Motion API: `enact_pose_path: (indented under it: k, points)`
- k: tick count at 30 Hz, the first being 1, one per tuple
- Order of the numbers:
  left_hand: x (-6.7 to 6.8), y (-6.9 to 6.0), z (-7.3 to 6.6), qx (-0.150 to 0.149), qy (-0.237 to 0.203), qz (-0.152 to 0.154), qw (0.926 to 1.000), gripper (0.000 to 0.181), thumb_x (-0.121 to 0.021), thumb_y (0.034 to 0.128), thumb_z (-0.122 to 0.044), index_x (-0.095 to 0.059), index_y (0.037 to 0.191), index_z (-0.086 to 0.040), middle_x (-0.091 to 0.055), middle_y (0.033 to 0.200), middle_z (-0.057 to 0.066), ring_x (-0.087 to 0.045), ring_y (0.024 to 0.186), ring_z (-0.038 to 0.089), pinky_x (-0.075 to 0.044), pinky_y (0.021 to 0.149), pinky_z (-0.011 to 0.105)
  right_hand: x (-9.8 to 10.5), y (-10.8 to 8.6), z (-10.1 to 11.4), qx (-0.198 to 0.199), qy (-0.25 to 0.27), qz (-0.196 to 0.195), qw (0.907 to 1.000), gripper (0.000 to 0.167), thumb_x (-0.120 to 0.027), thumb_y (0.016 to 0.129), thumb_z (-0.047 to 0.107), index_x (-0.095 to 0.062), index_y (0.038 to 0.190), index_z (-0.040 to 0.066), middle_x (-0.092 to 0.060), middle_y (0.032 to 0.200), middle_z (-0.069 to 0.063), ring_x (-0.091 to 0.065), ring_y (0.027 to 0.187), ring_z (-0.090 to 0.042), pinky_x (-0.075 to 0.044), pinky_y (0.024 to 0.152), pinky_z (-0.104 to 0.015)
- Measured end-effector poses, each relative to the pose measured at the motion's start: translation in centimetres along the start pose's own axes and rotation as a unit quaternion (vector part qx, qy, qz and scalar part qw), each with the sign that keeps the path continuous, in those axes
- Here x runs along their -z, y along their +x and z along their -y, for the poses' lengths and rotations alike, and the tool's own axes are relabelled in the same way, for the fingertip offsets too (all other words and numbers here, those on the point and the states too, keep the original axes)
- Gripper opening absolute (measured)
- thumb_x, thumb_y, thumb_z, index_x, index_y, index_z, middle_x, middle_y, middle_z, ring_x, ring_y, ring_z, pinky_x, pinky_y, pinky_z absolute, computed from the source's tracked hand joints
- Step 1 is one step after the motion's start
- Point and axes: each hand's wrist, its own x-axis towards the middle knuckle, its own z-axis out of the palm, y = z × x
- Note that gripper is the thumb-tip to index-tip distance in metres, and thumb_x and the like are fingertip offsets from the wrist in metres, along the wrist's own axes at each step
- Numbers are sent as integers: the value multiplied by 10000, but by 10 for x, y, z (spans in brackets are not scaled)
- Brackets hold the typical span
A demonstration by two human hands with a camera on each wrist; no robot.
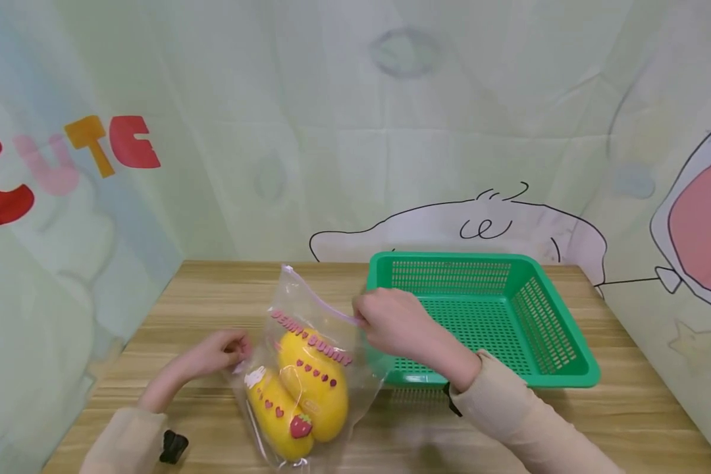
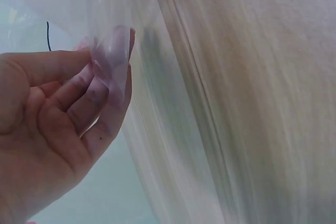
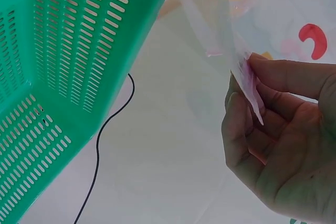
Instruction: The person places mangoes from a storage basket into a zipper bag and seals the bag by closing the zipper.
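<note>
A clear zip bag (image 1: 293,296) with pink lettering, hearts and a strawberry printed on it stands tilted over the wooden table. Inside lie two smooth yellow rounded things (image 1: 326,411), side by side; their exact kind I cannot tell. My right hand (image 1: 394,322) pinches the bag's upper right corner by the pink zip strip, in front of the basket's left side. Between thumb and fingers, my left hand (image 1: 216,354) holds the bag's left edge lower down. Both wrist views show the thin plastic pinched, by the left fingers (image 2: 107,121) and the right fingers (image 3: 236,129).
A green perforated basket (image 1: 450,258) stands at the table's right, close beside the bag; no contents show in it. The wooden tabletop (image 1: 195,296) ends at a printed cloth backdrop (image 1: 243,164). Below the basket in the right wrist view runs a black line (image 3: 98,150).
</note>
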Motion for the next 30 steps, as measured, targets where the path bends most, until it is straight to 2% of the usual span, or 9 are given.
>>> enact_pose_path:
  k: [7,12,16,20,23,26,30]
  points:
    - [1,-13,0,247,63,-9,9997,116,-540,885,27,-649,922,47,-628,818,60,-491,696,7,-468,587,184,5,14,1,-50,62,357,9993,165,-575,875,37,-631,740,115,-532,621,20,-438,535,-128,-337,443,-209]
    - [0,-19,1,170,-125,13,9998,120,-538,894,15,-647,920,60,-636,819,63,-501,696,-21,-478,587,182,7,22,1,-162,72,516,9985,132,-586,877,53,-662,783,106,-567,652,8,-473,570,-141,-379,481,-213]
    - [1,-23,5,40,-280,-3,9996,104,-542,875,37,-630,911,77,-642,802,79,-514,696,-40,-480,583,179,6,31,0,-110,117,496,9986,197,-562,880,40,-615,707,117,-439,595,38,-382,542,-119,-291,456,-201]
    - [1,-29,9,83,-415,28,9991,84,-554,873,34,-619,912,70,-645,797,82,-528,705,-40,-490,590,182,3,41,-3,-60,163,477,9987,307,-505,845,-29,-422,598,134,-236,584,34,-216,530,-125,-136,457,-232]
    - [1,-32,11,124,-452,44,9989,70,-558,874,28,-610,901,64,-637,783,80,-528,697,-32,-490,590,184,1,48,-4,-139,130,496,9986,299,-514,845,-23,-425,614,146,-246,588,35,-221,524,-127,-138,458,-232]
    - [2,-34,10,191,-485,36,9986,54,-565,875,28,-608,890,58,-635,777,80,-532,689,-25,-496,592,187,0,55,-5,-181,89,508,9985,263,-532,851,-1,-493,640,150,-304,592,38,-270,524,-125,-174,455,-231]
    - [3,-39,8,259,-429,-38,9987,50,-567,880,21,-610,884,46,-638,776,79,-540,687,-22,-506,594,193,-2,65,-5,-111,32,434,9990,308,-510,840,-17,-431,591,146,-286,595,34,-254,532,-124,-163,454,-226]
